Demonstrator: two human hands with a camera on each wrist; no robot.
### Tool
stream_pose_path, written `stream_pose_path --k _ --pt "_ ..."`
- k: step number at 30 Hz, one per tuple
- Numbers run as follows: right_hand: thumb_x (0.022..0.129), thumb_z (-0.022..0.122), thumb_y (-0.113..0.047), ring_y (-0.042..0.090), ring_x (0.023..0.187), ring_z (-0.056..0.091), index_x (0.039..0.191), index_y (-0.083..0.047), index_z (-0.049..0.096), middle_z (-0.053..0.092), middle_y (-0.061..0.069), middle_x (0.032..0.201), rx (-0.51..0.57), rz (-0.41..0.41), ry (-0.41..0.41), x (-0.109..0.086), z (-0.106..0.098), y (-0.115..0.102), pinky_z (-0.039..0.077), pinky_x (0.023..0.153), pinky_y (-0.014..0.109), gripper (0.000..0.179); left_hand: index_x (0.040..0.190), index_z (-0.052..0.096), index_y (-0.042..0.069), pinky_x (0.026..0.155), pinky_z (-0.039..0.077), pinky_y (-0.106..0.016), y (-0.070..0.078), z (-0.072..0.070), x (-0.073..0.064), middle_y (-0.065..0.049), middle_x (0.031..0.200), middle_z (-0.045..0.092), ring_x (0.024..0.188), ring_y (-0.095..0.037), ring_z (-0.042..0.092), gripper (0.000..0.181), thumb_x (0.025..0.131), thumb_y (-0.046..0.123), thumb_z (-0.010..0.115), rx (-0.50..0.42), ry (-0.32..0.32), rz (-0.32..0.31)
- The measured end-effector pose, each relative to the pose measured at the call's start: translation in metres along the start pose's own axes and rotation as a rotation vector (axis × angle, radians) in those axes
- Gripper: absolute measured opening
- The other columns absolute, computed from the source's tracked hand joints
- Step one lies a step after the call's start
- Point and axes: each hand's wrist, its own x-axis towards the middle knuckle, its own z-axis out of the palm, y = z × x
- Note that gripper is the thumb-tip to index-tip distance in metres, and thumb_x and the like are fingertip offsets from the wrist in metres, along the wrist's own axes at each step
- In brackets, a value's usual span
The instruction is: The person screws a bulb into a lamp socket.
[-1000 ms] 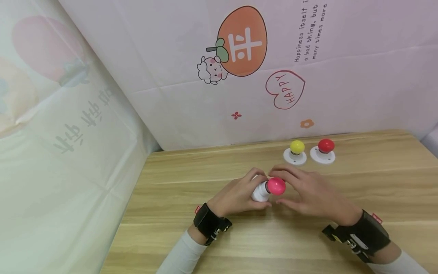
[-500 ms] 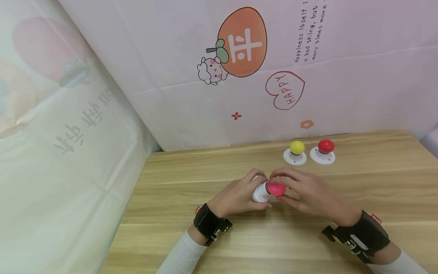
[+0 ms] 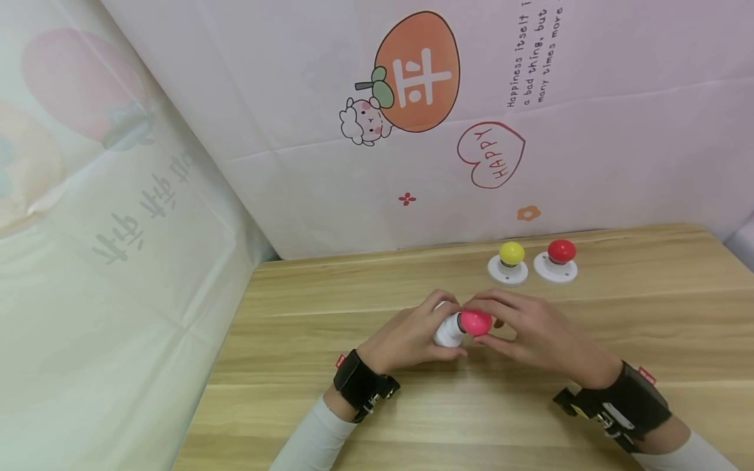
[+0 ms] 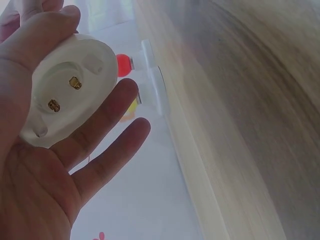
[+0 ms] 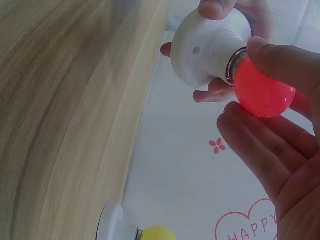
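Note:
In the head view, my left hand (image 3: 406,335) grips a white lamp holder (image 3: 449,332) by its round base, tilted to the right above the table. A pink light bulb (image 3: 476,322) sits in its socket, with the metal collar partly showing in the right wrist view. My right hand (image 3: 538,332) holds the bulb between thumb and fingers, the thumb on it near the collar. The left wrist view shows the underside of the lamp holder (image 4: 86,111), with two brass screws (image 4: 75,83) in its recess and two of my left fingers stretched out beside it.
Toward the back edge of the wooden table (image 3: 330,288) stand two more white lamp holders, one with a yellow bulb (image 3: 511,252), one with a red bulb (image 3: 561,250). A printed white cloth (image 3: 318,196) hangs behind, another (image 3: 147,294) at the left.
My right fingers have come from around the pink bulb onto it, then shifted slightly on its surface. The left hand and lamp holder have stayed in place.

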Motion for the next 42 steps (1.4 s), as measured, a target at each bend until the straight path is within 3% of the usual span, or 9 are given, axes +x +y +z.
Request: stream_pose_path --k 13,25,29,34,42 --pt "0.078 0.077 -0.044 0.004 0.090 0.062 0.118 -0.013 0.065 0.065 -0.006 0.110 -0.007 0.030 -0.016 -0.0029 0.0001 0.0011 0.056 0.071 0.022 0.053 0.128 0.046 0.017 0.071 0.046 -0.008 -0.0004 0.0024 -0.0002 0.005 0.128 0.040 0.089 0.001 0.051 0.057 0.086 0.051 0.065 -0.013 -0.022 -0.008" --pt "0.071 0.083 -0.037 0.009 0.110 0.056 0.132 -0.012 0.057 0.054 -0.001 0.132 -0.004 0.031 -0.053 -0.0007 0.0002 0.0003 0.055 0.082 0.027 0.071 0.130 0.045 0.018 0.071 0.047 -0.010 -0.0008 -0.0017 0.0000 0.006 0.130 0.039 0.088 -0.001 0.052 0.061 0.084 0.051 0.067 0.008 0.026 -0.008" --pt "0.076 0.081 -0.033 0.009 0.109 0.056 0.129 -0.012 0.058 0.055 -0.001 0.130 0.006 0.011 -0.051 0.0000 0.0008 0.0004 0.054 0.083 0.027 0.062 0.131 0.045 0.019 0.069 0.047 -0.010 -0.0010 -0.0009 0.0004 0.006 0.130 0.039 0.087 -0.001 0.052 0.062 0.084 0.054 0.066 0.008 0.016 -0.013" --pt "0.086 0.071 -0.041 0.007 0.104 0.057 0.121 -0.012 0.063 0.058 -0.004 0.122 0.015 -0.010 -0.023 0.0004 0.0012 0.0009 0.054 0.082 0.026 0.046 0.128 0.047 0.017 0.070 0.046 -0.010 -0.0013 0.0003 0.0005 0.006 0.130 0.039 0.087 -0.001 0.051 0.060 0.085 0.055 0.064 -0.002 0.008 -0.016" --pt "0.082 0.075 -0.039 0.006 0.096 0.060 0.118 -0.012 0.066 0.062 -0.004 0.114 0.030 -0.041 0.019 0.0005 -0.0003 0.0001 0.055 0.078 0.023 0.046 0.129 0.045 0.018 0.072 0.047 -0.010 0.0003 0.0007 0.0007 0.006 0.130 0.037 0.089 -0.001 0.051 0.058 0.086 0.052 0.064 -0.028 -0.005 0.006"
